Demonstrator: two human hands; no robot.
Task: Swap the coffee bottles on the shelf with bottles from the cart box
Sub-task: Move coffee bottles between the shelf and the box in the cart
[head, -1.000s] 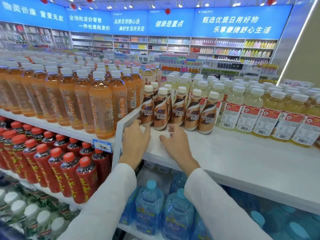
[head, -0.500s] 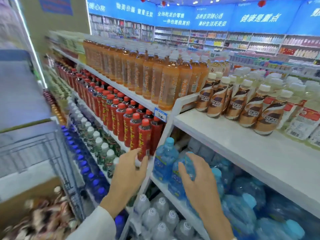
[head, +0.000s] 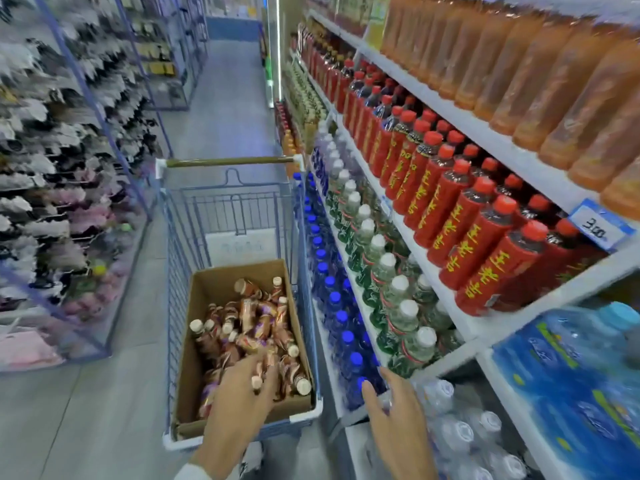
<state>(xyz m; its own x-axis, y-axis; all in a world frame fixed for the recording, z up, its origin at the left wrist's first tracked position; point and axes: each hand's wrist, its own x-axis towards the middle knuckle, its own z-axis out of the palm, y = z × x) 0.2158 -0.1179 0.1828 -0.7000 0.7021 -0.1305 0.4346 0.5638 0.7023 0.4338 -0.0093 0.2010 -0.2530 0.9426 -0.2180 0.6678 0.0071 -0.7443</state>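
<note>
Left hand (head: 242, 393) reaches down into the cardboard box (head: 194, 341), fingers extended and lying on the heap of coffee bottles (head: 256, 323); a pale cap shows right at the fingertips, but motion blur hides whether the fingers grip a bottle, so cannot tell. Right hand (head: 394, 420) hangs apart from the box, to its right, fingers straight and spread, holding nothing, just in front of the lower shelf edge and near the blue-capped bottles (head: 332, 299). Coffee bottles: brown-and-cream labels, cream caps, lying loose and jumbled at all angles, filling the near half of the box; the far half shows bare cardboard floor. Box sits in the near end of a blue wire shopping cart (head: 169, 306), which stands in the aisle just beside the shelving. Shelving (head: 415, 244) to the right, white boards: top row orange drink bottles (head: 554, 81); below them red-labelled bottles (head: 485, 244) with red caps and a price tag (head: 597, 228) on the board edge; lower, clear bottles with white caps (head: 391, 289); blue water packs (head: 571, 375) at far right. Left of the aisle, racks of hanging goods (head: 52, 150), blurred.
</note>
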